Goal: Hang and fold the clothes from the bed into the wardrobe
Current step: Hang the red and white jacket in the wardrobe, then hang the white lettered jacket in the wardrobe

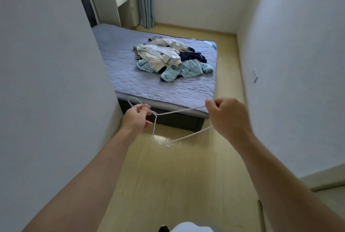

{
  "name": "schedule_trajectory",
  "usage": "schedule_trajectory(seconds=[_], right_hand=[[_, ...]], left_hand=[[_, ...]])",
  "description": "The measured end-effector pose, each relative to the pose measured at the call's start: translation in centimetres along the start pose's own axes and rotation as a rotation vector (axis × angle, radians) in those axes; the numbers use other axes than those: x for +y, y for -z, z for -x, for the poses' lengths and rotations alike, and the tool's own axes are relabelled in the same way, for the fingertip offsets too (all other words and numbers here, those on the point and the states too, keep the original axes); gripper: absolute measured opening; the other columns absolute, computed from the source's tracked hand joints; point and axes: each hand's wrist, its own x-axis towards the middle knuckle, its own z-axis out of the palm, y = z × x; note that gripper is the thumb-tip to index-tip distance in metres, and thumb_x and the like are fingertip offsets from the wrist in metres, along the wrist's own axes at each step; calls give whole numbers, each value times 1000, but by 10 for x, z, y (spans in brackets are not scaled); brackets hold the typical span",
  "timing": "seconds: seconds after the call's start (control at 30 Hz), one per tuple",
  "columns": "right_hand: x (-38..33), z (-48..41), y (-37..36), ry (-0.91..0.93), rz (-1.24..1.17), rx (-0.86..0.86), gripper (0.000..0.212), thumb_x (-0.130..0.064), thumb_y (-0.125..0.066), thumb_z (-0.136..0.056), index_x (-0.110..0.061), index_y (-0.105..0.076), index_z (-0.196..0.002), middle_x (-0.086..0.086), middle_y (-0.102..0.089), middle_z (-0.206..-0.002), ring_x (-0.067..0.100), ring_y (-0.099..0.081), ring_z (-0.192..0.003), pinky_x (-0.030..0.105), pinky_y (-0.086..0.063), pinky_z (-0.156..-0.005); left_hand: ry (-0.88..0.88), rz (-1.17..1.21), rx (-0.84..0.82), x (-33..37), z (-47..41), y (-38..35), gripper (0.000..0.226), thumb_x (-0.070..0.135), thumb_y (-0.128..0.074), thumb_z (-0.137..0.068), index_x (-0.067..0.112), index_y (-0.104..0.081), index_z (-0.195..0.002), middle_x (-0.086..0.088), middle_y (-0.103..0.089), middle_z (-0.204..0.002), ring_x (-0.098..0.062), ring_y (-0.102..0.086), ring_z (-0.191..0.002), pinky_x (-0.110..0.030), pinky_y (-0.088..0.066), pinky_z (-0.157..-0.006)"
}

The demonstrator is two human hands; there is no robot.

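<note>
I hold a thin white wire clothes hanger (177,111) in front of me, above the pale wooden floor (186,175) near the foot of the bed. My left hand (137,118) pinches its neck just under the hook, fingers (145,109) closed on the wire. My right hand (225,116) is curled round the hanger's right shoulder end. It seems light and springy, and I judge it would bend if pulled hard, so the neck and the corner are the places to hold. The heap of crumpled clothes (171,58) lies on the grey quilted bed (149,86), towards its right side: a cream jacket (158,54) on top, a fluffy light-blue garment (188,69) beneath, a navy garment (192,56) behind. All look soft and limp, likely to slide off thin wire, so I would lift the jacket by its collar or shoulders
</note>
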Motion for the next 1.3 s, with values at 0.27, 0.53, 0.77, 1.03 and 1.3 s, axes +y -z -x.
schedule_trajectory(seconds=[0.27,0.53,0.77,1.03,1.3], right_hand=[[51,-94,-62,-119,87,-171,49,-36,-43,-99,-7,-48,-59,1,-50,-54,28,-49,-61,33,-36,-58],[91,-259,-140,-68,157,-418,46,-45,-35,-102,-18,-46,-66,-1,-49,-68,28,-51,-71,32,-38,-63],[84,-413,-198,36,190,-597,31,-41,-44,-100,-15,-60,-93,6,-64,-95,30,-60,-93,33,-40,-66],[82,-569,-299,-54,142,-659,25,-27,-40,-103,-13,-58,-93,12,-66,-102,32,-60,-97,36,-47,-74],[100,-699,-343,-312,-42,-665,42,-6,-42,-90,-20,-55,-127,7,-58,-102,25,-58,-84,30,-45,-63]], left_hand=[[-49,-52,37,20,-131,-60,28,29,-48,-104,22,-66,-83,1,-72,-77,-14,-68,-68,-15,-46,-48],[-188,-165,-28,84,-285,-144,28,30,-54,-102,25,-68,-78,4,-72,-73,-18,-68,-72,-47,-60,-78],[-292,-205,-180,149,-400,-192,23,35,-57,-100,34,-69,-80,14,-72,-74,-3,-68,-72,-31,-56,-71],[-259,-201,-228,172,-567,-237,14,38,-69,-92,33,-63,-81,17,-73,-73,-4,-70,-72,-32,-57,-74],[-148,-204,-309,196,-699,-269,11,23,-73,-87,28,-64,-92,8,-71,-98,-15,-69,-89,-32,-55,-80]])
